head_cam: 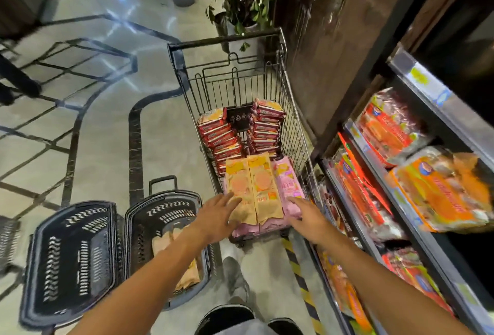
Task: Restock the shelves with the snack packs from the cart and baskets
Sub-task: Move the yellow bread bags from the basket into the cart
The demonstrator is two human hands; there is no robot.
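reaching into cart (291, 131), left hand (217, 214) flat on orange packs (254, 187), right hand (307, 214) spread on pink packs (287, 182); clamp stack from 9 and 3 o'clock, lift level toward shelves (417, 211) at 3 o'clock

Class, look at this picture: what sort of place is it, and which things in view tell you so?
Probably a small shop or supermarket aisle. A wire shopping cart holds stacked snack packs, two plastic shopping baskets stand on the floor, and shelves with price-tag strips carry packaged goods.
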